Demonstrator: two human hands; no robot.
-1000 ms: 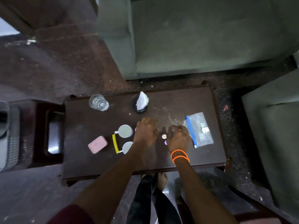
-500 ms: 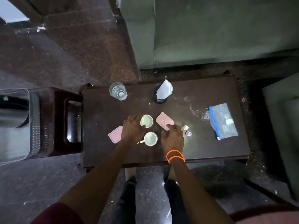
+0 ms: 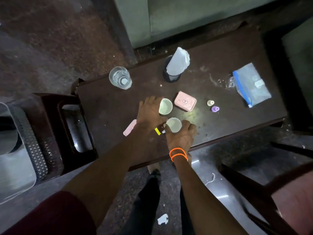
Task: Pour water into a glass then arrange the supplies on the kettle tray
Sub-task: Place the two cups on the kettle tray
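Head cam: right hand (image 3: 180, 138) grips the near cup (image 3: 174, 125), left hand (image 3: 149, 114) lies loose against the far cup (image 3: 165, 106), holding nothing I can see. Glass (image 3: 120, 78) of water sits at the desk's (image 3: 108, 106) back left corner, well behind both cups.

My wristband (image 3: 178, 154) orange; cups (image 3: 165, 106) pale green, boxes (image 3: 185, 100) pink, desk (image 3: 220, 53) dark brown, bag (image 3: 251, 85) blue-edged.

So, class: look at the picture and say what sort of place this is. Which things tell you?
Probably a living room or lounge: a low dark coffee table stands before a grey-green sofa, with two small cups and a glass of water on it.
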